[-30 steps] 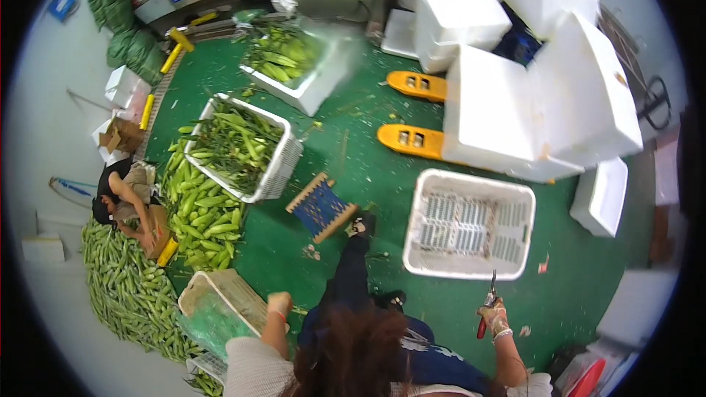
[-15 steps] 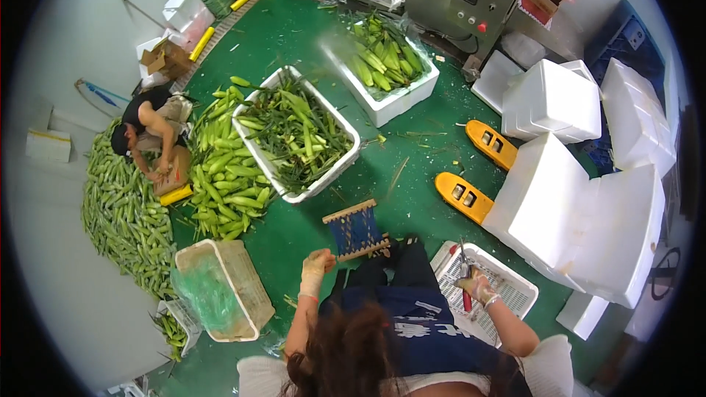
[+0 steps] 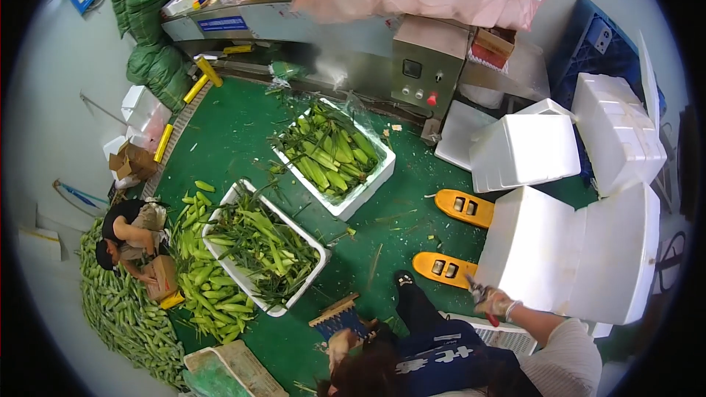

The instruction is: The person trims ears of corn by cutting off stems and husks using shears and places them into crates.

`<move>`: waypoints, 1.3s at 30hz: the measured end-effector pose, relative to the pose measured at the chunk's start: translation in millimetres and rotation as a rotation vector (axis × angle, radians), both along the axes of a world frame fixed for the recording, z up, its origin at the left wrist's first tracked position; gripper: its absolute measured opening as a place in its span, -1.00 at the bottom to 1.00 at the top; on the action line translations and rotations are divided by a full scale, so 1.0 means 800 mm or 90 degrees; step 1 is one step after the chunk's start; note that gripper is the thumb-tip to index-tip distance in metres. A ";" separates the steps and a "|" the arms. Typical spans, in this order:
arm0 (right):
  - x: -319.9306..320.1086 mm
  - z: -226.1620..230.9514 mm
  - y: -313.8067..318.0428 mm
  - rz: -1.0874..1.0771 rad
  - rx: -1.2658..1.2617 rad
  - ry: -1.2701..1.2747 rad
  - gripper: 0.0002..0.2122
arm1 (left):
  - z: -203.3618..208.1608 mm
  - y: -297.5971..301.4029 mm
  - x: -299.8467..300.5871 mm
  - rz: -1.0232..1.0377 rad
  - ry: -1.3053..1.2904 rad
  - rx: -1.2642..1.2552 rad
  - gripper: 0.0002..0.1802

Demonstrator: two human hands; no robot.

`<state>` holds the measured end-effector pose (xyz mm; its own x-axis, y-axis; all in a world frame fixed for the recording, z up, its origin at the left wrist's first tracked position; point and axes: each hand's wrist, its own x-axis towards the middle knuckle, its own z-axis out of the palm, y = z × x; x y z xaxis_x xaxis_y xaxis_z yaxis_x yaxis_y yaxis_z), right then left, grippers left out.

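Note:
My left hand [image 3: 340,344], in a pale glove, is at the near edge of a small folding stool [image 3: 343,319] with a blue woven seat and wooden rails. Its fingers are bent, partly blurred, and whether they grip the stool is unclear. On the right my gloved right hand [image 3: 500,304] is closed around red-handled pruning shears [image 3: 485,300], their blades pointing up and left. The shears are just in front of a white foam box [image 3: 523,250] and beside a yellow pallet-jack fork [image 3: 443,268].
Two white tubs, one of husks and leaves [image 3: 318,265] and one of corn [image 3: 390,165], stand ahead. Loose corn [image 3: 213,294] lies left, where a co-worker [image 3: 132,231] bends over a carton. A white crate [image 3: 507,336] is below my right arm.
My view has tilted up and my body leans forward, one foot stepping ahead. My right hand has moved forward with the shears, from over the white crate to beside the foam box.

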<state>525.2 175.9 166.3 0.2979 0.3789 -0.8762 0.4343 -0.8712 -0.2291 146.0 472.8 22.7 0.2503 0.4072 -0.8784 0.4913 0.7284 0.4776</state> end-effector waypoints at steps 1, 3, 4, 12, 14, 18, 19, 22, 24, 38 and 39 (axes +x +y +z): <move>0.028 -0.052 -0.029 -0.066 0.039 -0.019 -0.80 | 0.010 0.011 0.048 0.069 -0.060 -0.043 -0.69; 0.102 0.007 0.012 -0.053 0.042 -0.085 -0.78 | 0.104 0.023 0.168 0.048 -0.109 0.002 -0.69; 0.138 0.058 0.055 -0.049 0.062 -0.114 -0.77 | 0.094 0.025 0.176 0.045 -0.235 0.029 -0.69; 0.387 0.160 0.267 -0.028 0.320 -0.374 -0.58 | -0.007 0.056 0.153 -0.017 0.048 -0.083 -0.81; 0.462 0.153 0.301 0.032 0.329 -0.519 -0.59 | -0.011 0.094 0.142 -0.320 0.118 0.046 -0.81; 0.552 0.193 0.412 -0.027 0.245 -0.593 -0.58 | -0.049 0.156 0.161 -0.763 0.146 0.314 -0.80; 0.560 0.203 0.449 -0.058 0.357 -0.569 -0.58 | -0.052 0.168 0.169 -0.785 0.143 0.351 -0.80; 0.620 0.176 0.504 -0.020 0.393 -0.634 -0.60 | -0.050 0.201 0.229 -0.491 0.056 0.283 -0.79; 0.625 0.137 0.523 -0.047 0.459 -0.621 -0.67 | -0.004 0.215 0.337 0.006 0.009 0.046 -0.78; 0.259 -0.185 0.542 0.301 0.244 -0.134 -0.60 | -0.068 0.084 0.142 -0.009 0.326 -0.058 -0.70; 0.218 -0.199 0.559 0.322 0.224 -0.096 -0.59 | -0.087 0.039 0.068 -0.044 0.377 -0.023 -0.67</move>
<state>699.9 623.3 7.0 0.1177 0.7630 -0.6356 0.8222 -0.4338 -0.3685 200.3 503.7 -47.0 -0.2616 0.3747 -0.8895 0.7132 0.6959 0.0834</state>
